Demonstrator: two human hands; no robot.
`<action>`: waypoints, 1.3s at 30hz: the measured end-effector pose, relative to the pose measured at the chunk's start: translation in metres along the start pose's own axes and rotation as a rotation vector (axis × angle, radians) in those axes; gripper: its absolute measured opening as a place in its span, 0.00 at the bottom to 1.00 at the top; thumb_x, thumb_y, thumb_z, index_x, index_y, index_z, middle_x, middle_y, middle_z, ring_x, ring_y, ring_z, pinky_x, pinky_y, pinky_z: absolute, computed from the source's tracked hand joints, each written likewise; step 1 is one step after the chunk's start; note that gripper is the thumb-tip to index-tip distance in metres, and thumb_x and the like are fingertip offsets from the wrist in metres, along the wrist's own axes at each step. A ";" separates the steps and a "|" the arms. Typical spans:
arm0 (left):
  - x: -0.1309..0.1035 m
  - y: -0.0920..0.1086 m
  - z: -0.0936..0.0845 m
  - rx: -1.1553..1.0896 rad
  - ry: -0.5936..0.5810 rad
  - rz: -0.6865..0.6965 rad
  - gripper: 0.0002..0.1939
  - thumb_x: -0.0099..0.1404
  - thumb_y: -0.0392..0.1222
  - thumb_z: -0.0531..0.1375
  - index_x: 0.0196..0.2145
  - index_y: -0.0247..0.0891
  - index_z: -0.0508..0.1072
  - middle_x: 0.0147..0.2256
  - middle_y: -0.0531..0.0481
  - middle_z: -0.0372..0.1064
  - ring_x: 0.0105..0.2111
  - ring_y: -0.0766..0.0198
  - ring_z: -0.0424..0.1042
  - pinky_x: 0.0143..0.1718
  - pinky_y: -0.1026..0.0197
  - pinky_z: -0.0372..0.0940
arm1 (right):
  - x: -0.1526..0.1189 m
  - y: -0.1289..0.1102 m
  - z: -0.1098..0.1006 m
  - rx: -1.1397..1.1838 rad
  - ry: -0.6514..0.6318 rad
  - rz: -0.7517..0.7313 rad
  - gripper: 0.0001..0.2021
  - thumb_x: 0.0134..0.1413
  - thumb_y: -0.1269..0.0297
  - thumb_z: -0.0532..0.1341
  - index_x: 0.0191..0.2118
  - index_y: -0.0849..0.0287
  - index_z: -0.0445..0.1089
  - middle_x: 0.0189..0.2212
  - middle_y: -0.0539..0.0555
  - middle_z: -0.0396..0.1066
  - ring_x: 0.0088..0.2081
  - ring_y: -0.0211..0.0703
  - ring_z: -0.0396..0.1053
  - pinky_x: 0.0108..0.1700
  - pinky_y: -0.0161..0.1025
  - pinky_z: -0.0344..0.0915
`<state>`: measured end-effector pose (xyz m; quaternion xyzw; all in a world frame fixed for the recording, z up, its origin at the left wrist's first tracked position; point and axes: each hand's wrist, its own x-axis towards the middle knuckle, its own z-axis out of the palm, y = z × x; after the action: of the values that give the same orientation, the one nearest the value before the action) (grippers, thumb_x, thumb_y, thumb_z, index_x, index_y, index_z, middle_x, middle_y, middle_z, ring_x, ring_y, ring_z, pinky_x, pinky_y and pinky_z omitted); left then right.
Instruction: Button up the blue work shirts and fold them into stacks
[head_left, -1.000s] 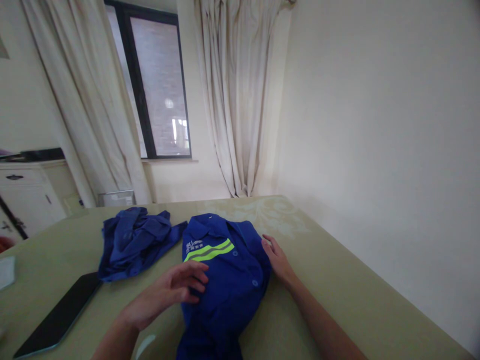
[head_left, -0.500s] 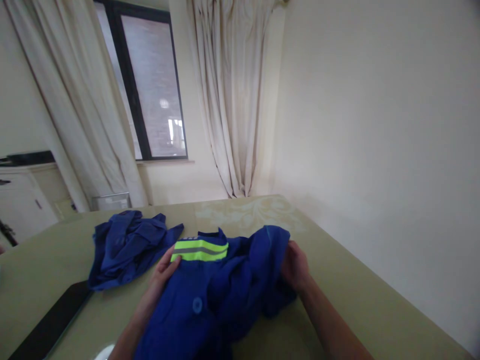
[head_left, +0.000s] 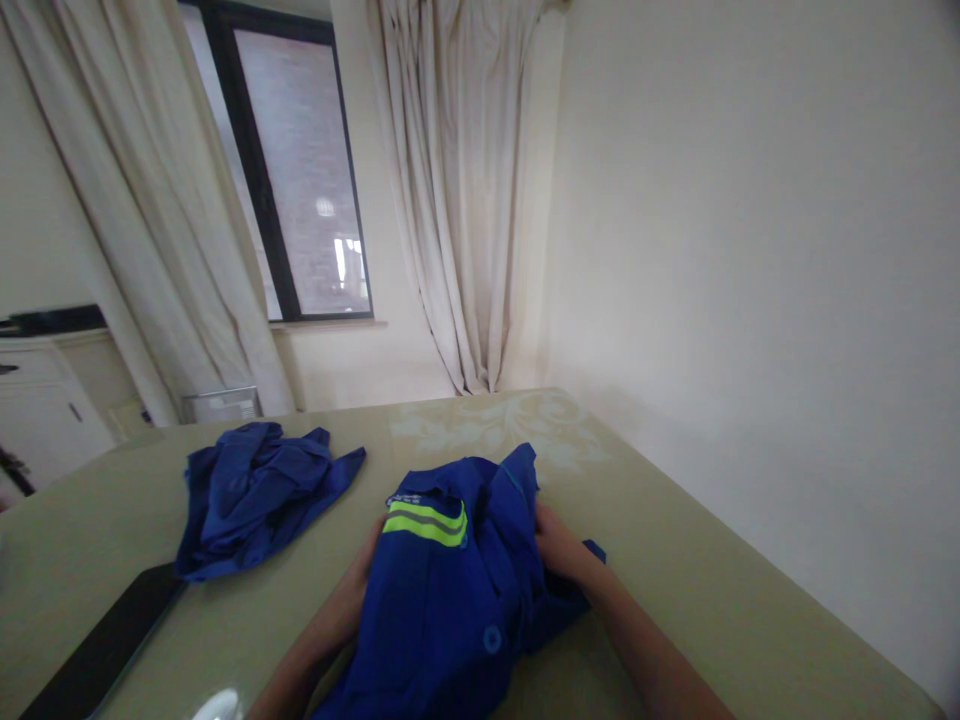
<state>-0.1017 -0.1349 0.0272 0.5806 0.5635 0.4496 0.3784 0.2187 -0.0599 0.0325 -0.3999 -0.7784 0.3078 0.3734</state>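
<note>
A dark blue garment (head_left: 435, 610) with a yellow-green and grey reflective band and round blue buttons is bunched above the near part of the table. My left hand (head_left: 369, 548) is at its left edge beside the band, fingers hidden behind the cloth. On the other side my right hand (head_left: 556, 545) grips the garment, its fingertips tucked into the folds. Part of the cloth hangs out beneath my right wrist. A second blue garment (head_left: 259, 500) lies crumpled on the table to the left, touching neither hand.
The greenish table (head_left: 675, 560) runs along a pale wall on the right. A flat black object (head_left: 105, 640) lies at the left, against the crumpled garment. Something white and shiny (head_left: 219, 704) shows at the bottom edge. Curtains and a window stand behind.
The held garment's band has shifted right and slightly down. My left hand has moved right and slipped behind the cloth. My right hand has moved left, drawing the garment narrower.
</note>
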 end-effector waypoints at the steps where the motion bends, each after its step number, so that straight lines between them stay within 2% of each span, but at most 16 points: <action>1: -0.004 0.006 0.009 0.022 -0.061 0.050 0.38 0.59 0.61 0.64 0.62 0.43 0.69 0.64 0.43 0.66 0.66 0.43 0.61 0.68 0.43 0.54 | 0.000 -0.005 0.005 -0.008 -0.026 -0.040 0.24 0.57 0.59 0.61 0.59 0.55 0.70 0.57 0.61 0.72 0.59 0.58 0.69 0.65 0.56 0.61; 5: -0.016 0.035 0.034 0.100 -0.287 0.251 0.29 0.67 0.55 0.58 0.63 0.48 0.69 0.63 0.46 0.67 0.63 0.46 0.65 0.66 0.48 0.60 | 0.001 -0.026 0.013 -0.130 -0.108 -0.207 0.18 0.61 0.60 0.58 0.55 0.51 0.74 0.53 0.59 0.75 0.55 0.53 0.72 0.61 0.48 0.66; 7: -0.020 0.047 0.029 0.309 -0.275 0.309 0.26 0.67 0.45 0.58 0.62 0.52 0.70 0.61 0.49 0.69 0.58 0.49 0.71 0.61 0.51 0.66 | -0.004 -0.037 0.001 -0.281 -0.020 -0.232 0.17 0.62 0.63 0.56 0.52 0.54 0.75 0.52 0.60 0.73 0.49 0.51 0.74 0.56 0.47 0.71; 10: -0.022 0.064 -0.004 0.788 -0.010 0.378 0.31 0.66 0.31 0.52 0.61 0.58 0.70 0.60 0.50 0.70 0.48 0.53 0.78 0.52 0.53 0.72 | -0.013 -0.058 -0.037 -0.567 0.241 -0.273 0.17 0.60 0.71 0.52 0.49 0.56 0.76 0.51 0.62 0.71 0.44 0.49 0.74 0.46 0.44 0.74; 13: -0.010 0.090 -0.048 1.082 0.349 0.520 0.32 0.70 0.28 0.47 0.62 0.59 0.69 0.61 0.48 0.67 0.48 0.55 0.77 0.50 0.54 0.71 | -0.006 -0.085 -0.080 -0.836 0.423 -0.392 0.15 0.60 0.72 0.54 0.46 0.57 0.76 0.51 0.63 0.71 0.46 0.51 0.73 0.42 0.42 0.72; 16: 0.022 0.125 -0.078 1.128 0.702 0.470 0.27 0.73 0.32 0.48 0.64 0.52 0.67 0.65 0.42 0.59 0.52 0.46 0.74 0.50 0.48 0.70 | 0.035 -0.111 -0.110 -0.986 0.505 -0.396 0.15 0.61 0.71 0.55 0.49 0.57 0.75 0.54 0.63 0.70 0.51 0.55 0.71 0.48 0.45 0.71; 18: 0.047 0.141 -0.084 1.136 0.721 0.373 0.30 0.70 0.30 0.50 0.68 0.44 0.61 0.71 0.34 0.45 0.57 0.38 0.69 0.52 0.43 0.68 | 0.070 -0.118 -0.119 -0.984 0.473 -0.338 0.21 0.60 0.73 0.56 0.58 0.57 0.70 0.63 0.63 0.63 0.57 0.56 0.68 0.53 0.48 0.70; 20: 0.064 0.145 -0.078 1.126 0.688 0.274 0.33 0.67 0.29 0.51 0.69 0.40 0.59 0.71 0.28 0.41 0.61 0.32 0.64 0.55 0.36 0.64 | 0.097 -0.113 -0.119 -0.913 0.390 -0.308 0.27 0.59 0.75 0.55 0.64 0.56 0.64 0.69 0.62 0.53 0.60 0.54 0.65 0.57 0.48 0.67; 22: 0.064 0.135 -0.060 1.047 0.590 0.268 0.29 0.69 0.32 0.50 0.67 0.38 0.63 0.67 0.31 0.54 0.61 0.36 0.63 0.58 0.36 0.61 | 0.106 -0.093 -0.109 -0.778 0.313 -0.232 0.25 0.62 0.72 0.55 0.64 0.56 0.64 0.66 0.61 0.60 0.58 0.53 0.68 0.58 0.49 0.66; 25: 0.029 0.099 -0.016 0.804 0.153 0.372 0.24 0.75 0.44 0.46 0.62 0.43 0.70 0.56 0.41 0.72 0.56 0.51 0.71 0.59 0.50 0.64 | 0.084 -0.048 -0.078 -0.548 0.239 -0.001 0.14 0.66 0.62 0.54 0.49 0.55 0.76 0.43 0.57 0.78 0.45 0.52 0.75 0.52 0.48 0.68; 27: -0.006 0.071 0.016 0.700 -0.241 0.317 0.25 0.72 0.54 0.51 0.62 0.49 0.70 0.58 0.44 0.72 0.56 0.51 0.71 0.59 0.50 0.65 | 0.057 -0.018 -0.051 -0.513 0.201 0.075 0.11 0.63 0.59 0.59 0.36 0.56 0.78 0.31 0.56 0.77 0.37 0.53 0.76 0.45 0.48 0.70; 29: -0.034 0.047 0.042 0.720 -0.410 0.211 0.35 0.63 0.61 0.61 0.66 0.52 0.65 0.66 0.44 0.63 0.64 0.42 0.62 0.66 0.41 0.56 | 0.033 0.004 -0.027 -0.472 0.192 0.098 0.09 0.55 0.57 0.66 0.36 0.56 0.78 0.34 0.59 0.78 0.39 0.58 0.76 0.44 0.50 0.70; 31: -0.048 0.032 0.057 0.773 -0.443 0.154 0.38 0.59 0.59 0.64 0.66 0.54 0.64 0.70 0.47 0.54 0.68 0.40 0.54 0.69 0.37 0.47 | 0.018 0.016 -0.007 -0.419 0.204 0.094 0.13 0.48 0.55 0.70 0.39 0.56 0.78 0.40 0.61 0.79 0.44 0.63 0.75 0.48 0.53 0.69; 34: -0.039 0.027 0.056 0.736 -0.356 0.163 0.20 0.68 0.49 0.55 0.54 0.51 0.77 0.63 0.49 0.67 0.63 0.47 0.65 0.66 0.43 0.55 | 0.020 0.016 0.006 -0.324 0.249 0.074 0.12 0.52 0.53 0.66 0.38 0.54 0.77 0.41 0.60 0.79 0.46 0.62 0.75 0.49 0.54 0.69; 36: -0.027 0.031 0.040 0.578 -0.268 0.175 0.18 0.70 0.48 0.51 0.45 0.47 0.80 0.51 0.47 0.77 0.53 0.50 0.73 0.58 0.49 0.65 | 0.031 0.007 0.003 -0.260 0.306 0.058 0.13 0.59 0.51 0.60 0.39 0.53 0.76 0.39 0.58 0.78 0.45 0.59 0.75 0.48 0.53 0.69; 39: -0.019 0.045 -0.004 0.150 -0.054 0.096 0.20 0.66 0.59 0.58 0.43 0.43 0.79 0.40 0.48 0.79 0.44 0.51 0.76 0.49 0.54 0.71 | 0.052 -0.022 -0.021 -0.177 0.433 0.017 0.19 0.64 0.47 0.54 0.39 0.56 0.75 0.36 0.56 0.76 0.43 0.55 0.74 0.48 0.49 0.69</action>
<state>-0.0905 -0.1577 0.0696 0.6457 0.5566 0.4080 0.3269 0.2069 -0.0227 0.0780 -0.4943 -0.7007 0.1484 0.4926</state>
